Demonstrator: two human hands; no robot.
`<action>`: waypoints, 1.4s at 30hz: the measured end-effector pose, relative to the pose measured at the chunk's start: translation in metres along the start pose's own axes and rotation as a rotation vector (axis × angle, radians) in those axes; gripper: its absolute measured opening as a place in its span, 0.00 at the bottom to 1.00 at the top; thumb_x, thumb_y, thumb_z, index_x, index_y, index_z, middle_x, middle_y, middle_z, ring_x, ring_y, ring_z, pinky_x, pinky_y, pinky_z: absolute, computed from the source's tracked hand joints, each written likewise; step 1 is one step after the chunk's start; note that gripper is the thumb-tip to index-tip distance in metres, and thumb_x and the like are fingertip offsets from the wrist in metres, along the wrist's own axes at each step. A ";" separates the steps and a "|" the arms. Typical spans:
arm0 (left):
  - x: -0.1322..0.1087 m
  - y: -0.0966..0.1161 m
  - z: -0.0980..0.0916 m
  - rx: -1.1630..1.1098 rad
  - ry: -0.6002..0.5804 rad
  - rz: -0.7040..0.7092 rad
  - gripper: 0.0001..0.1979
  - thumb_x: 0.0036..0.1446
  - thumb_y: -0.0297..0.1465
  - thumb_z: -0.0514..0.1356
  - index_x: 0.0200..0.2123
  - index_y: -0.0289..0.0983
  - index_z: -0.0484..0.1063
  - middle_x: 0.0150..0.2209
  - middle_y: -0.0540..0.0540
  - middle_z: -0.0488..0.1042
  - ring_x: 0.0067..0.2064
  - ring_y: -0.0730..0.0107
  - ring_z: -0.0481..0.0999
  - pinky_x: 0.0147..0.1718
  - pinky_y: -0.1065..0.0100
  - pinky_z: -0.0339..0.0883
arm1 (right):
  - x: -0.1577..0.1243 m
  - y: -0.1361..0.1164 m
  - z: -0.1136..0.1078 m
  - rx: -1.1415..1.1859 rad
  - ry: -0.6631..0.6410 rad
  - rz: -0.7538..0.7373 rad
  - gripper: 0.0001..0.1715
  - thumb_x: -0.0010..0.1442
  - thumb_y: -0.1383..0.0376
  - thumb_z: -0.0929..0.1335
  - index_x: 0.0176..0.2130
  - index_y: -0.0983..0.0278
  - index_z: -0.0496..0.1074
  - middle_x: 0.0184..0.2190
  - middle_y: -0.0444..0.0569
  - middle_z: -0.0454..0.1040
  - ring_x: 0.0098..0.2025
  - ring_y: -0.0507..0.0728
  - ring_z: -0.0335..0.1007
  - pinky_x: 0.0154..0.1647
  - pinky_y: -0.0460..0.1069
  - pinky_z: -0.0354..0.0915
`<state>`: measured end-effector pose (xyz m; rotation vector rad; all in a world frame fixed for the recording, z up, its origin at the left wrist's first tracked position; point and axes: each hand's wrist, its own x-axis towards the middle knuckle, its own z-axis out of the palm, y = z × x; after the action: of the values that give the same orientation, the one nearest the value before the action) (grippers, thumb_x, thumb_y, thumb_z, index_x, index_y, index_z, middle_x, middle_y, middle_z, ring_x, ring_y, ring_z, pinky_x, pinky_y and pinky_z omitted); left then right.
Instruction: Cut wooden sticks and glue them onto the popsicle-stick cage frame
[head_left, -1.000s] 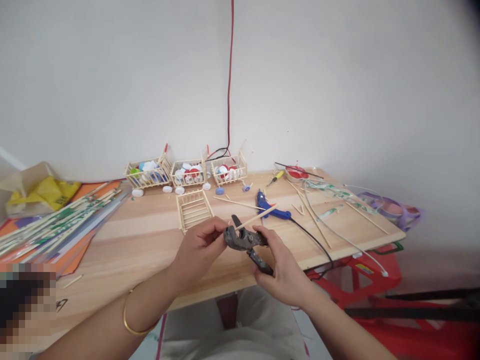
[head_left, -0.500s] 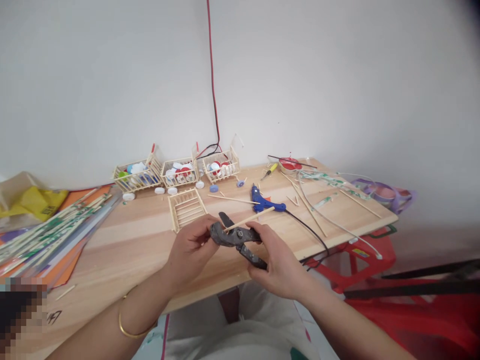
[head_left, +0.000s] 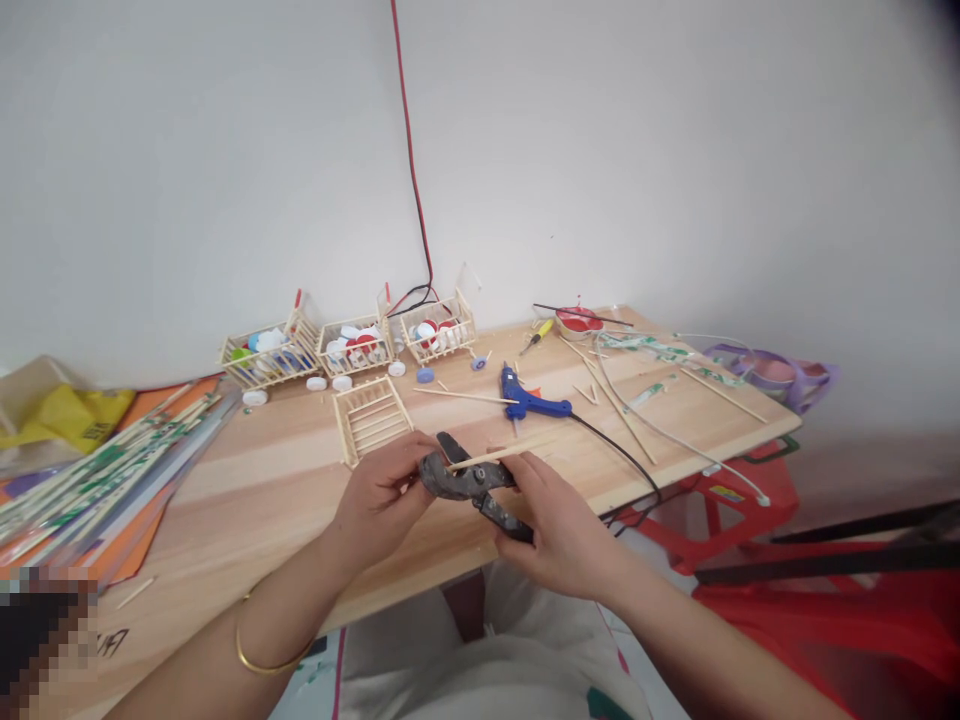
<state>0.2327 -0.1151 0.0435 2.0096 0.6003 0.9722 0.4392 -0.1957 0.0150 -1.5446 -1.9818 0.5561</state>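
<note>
My right hand [head_left: 559, 520] is closed around the handles of dark, worn pruning shears [head_left: 469, 480]. A thin wooden stick [head_left: 487, 457] lies across their jaws, its right end blurred. Close beside the jaws, my left hand [head_left: 386, 490] has its fingers pinched at the stick's left end, which they mostly hide. Just beyond my left hand, a small frame of wooden sticks [head_left: 373, 418] lies flat on the wooden table [head_left: 247, 490]. A blue glue gun [head_left: 529, 400] rests behind the shears, its black cord running right.
Three small stick carts [head_left: 270, 360] filled with coloured caps stand along the wall. At left lie bagged sticks [head_left: 112, 480] and a yellow packet [head_left: 82, 415]. A yellow-handled tool [head_left: 538, 336], a red bowl [head_left: 577, 322] and loose sticks are at right. Red stools [head_left: 720, 510] stand beyond the table edge.
The stick's right end has dipped slightly and become blurred. Both hands and the shears keep nearly the same place; the whole view has shifted a little.
</note>
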 end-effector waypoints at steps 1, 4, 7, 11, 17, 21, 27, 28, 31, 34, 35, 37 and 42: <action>0.000 0.000 0.000 -0.007 0.001 0.004 0.09 0.61 0.27 0.55 0.29 0.36 0.72 0.31 0.46 0.73 0.34 0.70 0.71 0.35 0.70 0.63 | 0.000 0.000 0.000 0.000 0.005 0.000 0.37 0.47 0.68 0.68 0.56 0.62 0.58 0.48 0.55 0.67 0.49 0.63 0.64 0.48 0.56 0.61; 0.001 0.002 -0.001 -0.018 -0.010 -0.002 0.09 0.61 0.28 0.55 0.29 0.36 0.72 0.31 0.45 0.73 0.35 0.69 0.72 0.35 0.70 0.63 | 0.000 -0.001 0.000 0.029 -0.018 0.005 0.36 0.47 0.69 0.68 0.56 0.62 0.59 0.46 0.54 0.68 0.48 0.63 0.65 0.47 0.55 0.62; 0.002 0.004 -0.002 -0.002 -0.031 -0.022 0.09 0.61 0.29 0.55 0.30 0.36 0.73 0.31 0.45 0.74 0.34 0.69 0.71 0.34 0.70 0.63 | -0.001 -0.003 0.000 0.067 -0.062 0.018 0.33 0.48 0.69 0.67 0.55 0.61 0.60 0.44 0.52 0.70 0.45 0.61 0.67 0.45 0.53 0.62; 0.001 0.004 -0.004 0.033 -0.052 -0.030 0.10 0.62 0.30 0.55 0.31 0.36 0.74 0.30 0.46 0.73 0.31 0.70 0.70 0.32 0.71 0.62 | -0.001 -0.003 -0.001 0.091 -0.059 0.018 0.33 0.49 0.70 0.67 0.55 0.61 0.61 0.42 0.51 0.72 0.44 0.60 0.69 0.43 0.51 0.62; 0.001 0.001 -0.008 0.032 -0.095 -0.071 0.11 0.62 0.32 0.54 0.30 0.36 0.72 0.26 0.49 0.65 0.29 0.73 0.65 0.30 0.72 0.60 | -0.001 0.001 0.000 0.074 -0.050 0.051 0.28 0.49 0.70 0.66 0.51 0.62 0.64 0.37 0.49 0.74 0.37 0.57 0.69 0.37 0.48 0.61; 0.003 0.002 -0.007 -0.055 -0.150 -0.181 0.12 0.62 0.33 0.54 0.30 0.34 0.73 0.23 0.50 0.64 0.27 0.75 0.64 0.27 0.72 0.58 | -0.003 0.003 0.000 0.084 -0.068 0.085 0.23 0.51 0.71 0.65 0.48 0.62 0.66 0.33 0.46 0.73 0.34 0.56 0.68 0.34 0.47 0.60; 0.001 0.004 0.005 -0.359 -0.096 -0.541 0.12 0.55 0.37 0.61 0.31 0.33 0.74 0.18 0.53 0.66 0.20 0.78 0.62 0.21 0.74 0.54 | -0.008 0.003 -0.012 0.170 -0.190 0.109 0.14 0.54 0.70 0.64 0.42 0.62 0.69 0.33 0.45 0.72 0.33 0.54 0.67 0.35 0.46 0.60; 0.000 0.004 0.008 -0.405 -0.083 -0.582 0.12 0.54 0.38 0.62 0.31 0.33 0.74 0.18 0.53 0.67 0.20 0.78 0.63 0.21 0.74 0.54 | -0.008 0.003 -0.015 0.184 -0.225 0.102 0.12 0.55 0.70 0.64 0.41 0.63 0.69 0.33 0.44 0.72 0.33 0.54 0.66 0.35 0.46 0.60; -0.002 0.002 0.012 -0.542 -0.065 -0.658 0.14 0.52 0.39 0.64 0.31 0.33 0.73 0.18 0.51 0.70 0.19 0.78 0.64 0.20 0.74 0.56 | -0.008 0.003 -0.024 0.248 -0.318 0.059 0.09 0.56 0.70 0.64 0.39 0.64 0.70 0.34 0.45 0.72 0.35 0.54 0.66 0.37 0.47 0.62; -0.004 0.000 0.014 -0.656 -0.075 -0.685 0.13 0.51 0.38 0.65 0.29 0.33 0.72 0.16 0.52 0.69 0.17 0.80 0.62 0.18 0.76 0.53 | -0.009 0.004 -0.028 0.326 -0.389 0.062 0.10 0.57 0.68 0.65 0.40 0.64 0.70 0.36 0.45 0.72 0.38 0.55 0.66 0.41 0.48 0.63; -0.005 -0.001 0.015 -0.676 -0.083 -0.686 0.13 0.51 0.38 0.65 0.29 0.33 0.72 0.15 0.52 0.68 0.17 0.80 0.62 0.18 0.76 0.53 | -0.009 0.004 -0.029 0.352 -0.408 0.074 0.11 0.57 0.67 0.65 0.41 0.64 0.70 0.37 0.46 0.72 0.39 0.55 0.66 0.42 0.49 0.63; -0.005 -0.003 0.016 -0.689 -0.091 -0.680 0.12 0.53 0.37 0.64 0.29 0.33 0.72 0.16 0.52 0.68 0.17 0.80 0.62 0.18 0.76 0.53 | -0.011 0.005 -0.028 0.431 -0.450 0.127 0.13 0.58 0.64 0.66 0.44 0.65 0.69 0.37 0.47 0.71 0.38 0.55 0.66 0.41 0.49 0.64; -0.004 -0.006 0.017 -0.657 -0.033 -0.652 0.10 0.54 0.36 0.63 0.31 0.33 0.72 0.17 0.52 0.68 0.18 0.81 0.63 0.19 0.76 0.52 | -0.014 0.013 -0.021 0.705 -0.549 0.222 0.17 0.62 0.58 0.64 0.45 0.68 0.68 0.31 0.47 0.70 0.32 0.53 0.66 0.36 0.49 0.63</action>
<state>0.2433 -0.1225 0.0308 1.1319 0.7344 0.6151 0.4650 -0.2060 0.0209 -1.2246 -1.6634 1.7068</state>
